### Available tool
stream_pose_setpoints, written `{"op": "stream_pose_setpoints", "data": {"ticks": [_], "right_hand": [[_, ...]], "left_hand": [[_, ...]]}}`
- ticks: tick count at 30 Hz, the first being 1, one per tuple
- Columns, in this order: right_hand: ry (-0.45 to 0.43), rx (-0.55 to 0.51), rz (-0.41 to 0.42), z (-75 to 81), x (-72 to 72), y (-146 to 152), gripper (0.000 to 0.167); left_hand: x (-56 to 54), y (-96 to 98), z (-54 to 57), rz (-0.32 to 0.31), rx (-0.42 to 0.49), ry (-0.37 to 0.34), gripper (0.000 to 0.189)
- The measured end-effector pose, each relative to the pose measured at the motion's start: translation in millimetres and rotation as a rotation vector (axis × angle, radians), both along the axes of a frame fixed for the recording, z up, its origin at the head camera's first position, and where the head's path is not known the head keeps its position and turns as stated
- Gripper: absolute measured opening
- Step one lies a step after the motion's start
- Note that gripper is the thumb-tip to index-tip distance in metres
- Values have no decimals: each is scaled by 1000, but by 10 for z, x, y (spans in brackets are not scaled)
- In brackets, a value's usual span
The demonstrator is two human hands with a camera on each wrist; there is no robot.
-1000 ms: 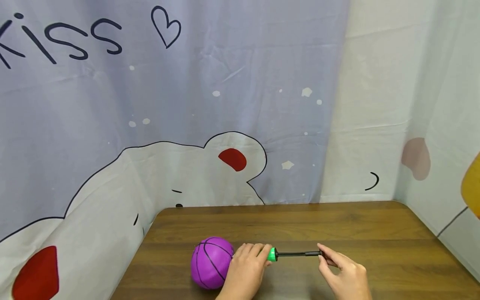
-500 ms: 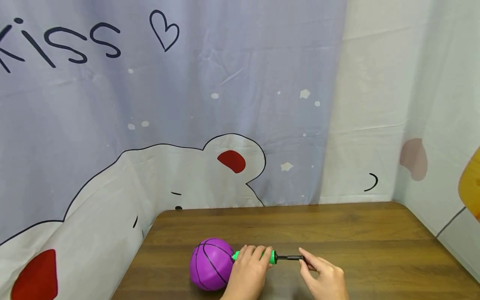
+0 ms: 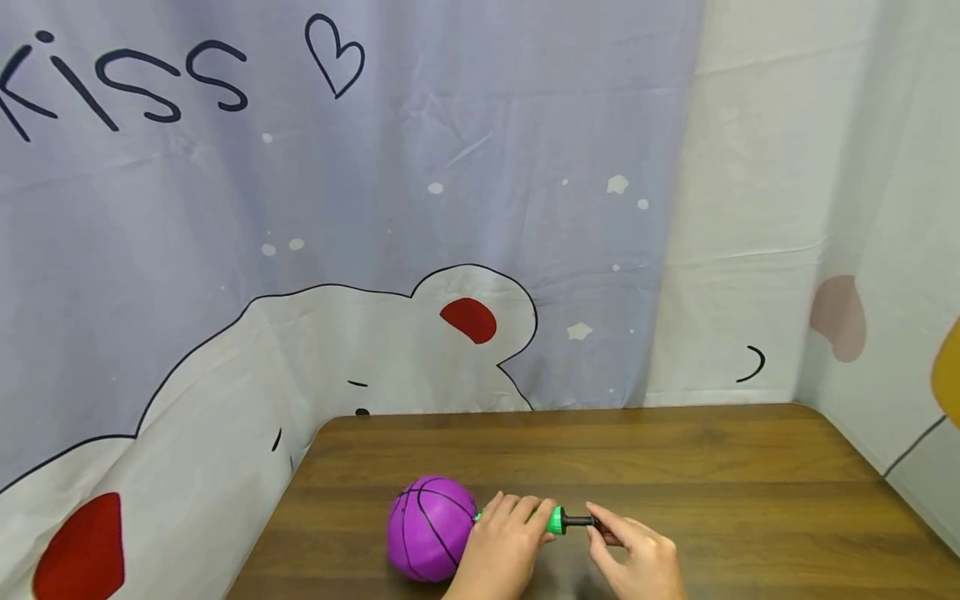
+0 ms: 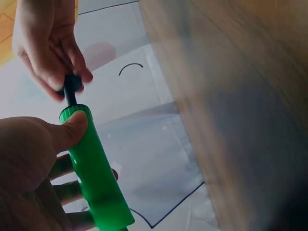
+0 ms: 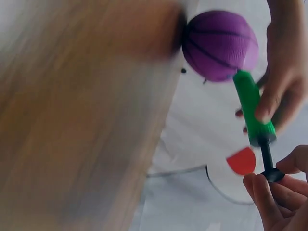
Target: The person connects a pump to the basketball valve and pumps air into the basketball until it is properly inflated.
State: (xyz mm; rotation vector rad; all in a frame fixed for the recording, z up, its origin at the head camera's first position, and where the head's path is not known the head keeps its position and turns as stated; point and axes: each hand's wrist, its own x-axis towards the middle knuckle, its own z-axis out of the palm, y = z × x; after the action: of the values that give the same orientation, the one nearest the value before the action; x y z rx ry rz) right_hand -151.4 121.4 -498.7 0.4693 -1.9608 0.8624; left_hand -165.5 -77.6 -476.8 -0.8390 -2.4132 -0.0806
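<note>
A purple ball with black basketball lines [image 3: 429, 533] rests on the wooden table. Against its right side sits the tip of a green hand pump [image 4: 98, 178]; where the tip meets the ball is too small to make out. My left hand [image 3: 498, 542] grips the pump's barrel, its thumb lying along the green body in the left wrist view. The fingers of my right hand [image 3: 637, 554] pinch the black handle [image 5: 273, 175] at the pump's other end. A short piece of black rod [image 5: 266, 153] shows between handle and barrel.
The brown wooden table [image 3: 735, 467] spreads out behind and to the right of the hands. A printed curtain [image 3: 570, 250] hangs along its back edge and sides.
My right hand has moved left toward the left hand, pushing the pump's handle in. Much less black rod shows now. The ball and left hand stay nearly in place.
</note>
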Motion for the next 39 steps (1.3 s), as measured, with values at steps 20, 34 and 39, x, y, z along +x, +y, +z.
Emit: {"op": "stream_pose_setpoints", "data": {"ticks": [20,34,39], "right_hand": [[-78,-50,-182,121,59,275,36],[-65,25,-51,-55,49,-136,41],[43,24,-1,-55,-32,-42,44]], "left_hand": [[-46,-58,19,56,2,123,41],[37,64,-25,5,-81,48,44],[11,53,-23,-6,-14,46,47]]}}
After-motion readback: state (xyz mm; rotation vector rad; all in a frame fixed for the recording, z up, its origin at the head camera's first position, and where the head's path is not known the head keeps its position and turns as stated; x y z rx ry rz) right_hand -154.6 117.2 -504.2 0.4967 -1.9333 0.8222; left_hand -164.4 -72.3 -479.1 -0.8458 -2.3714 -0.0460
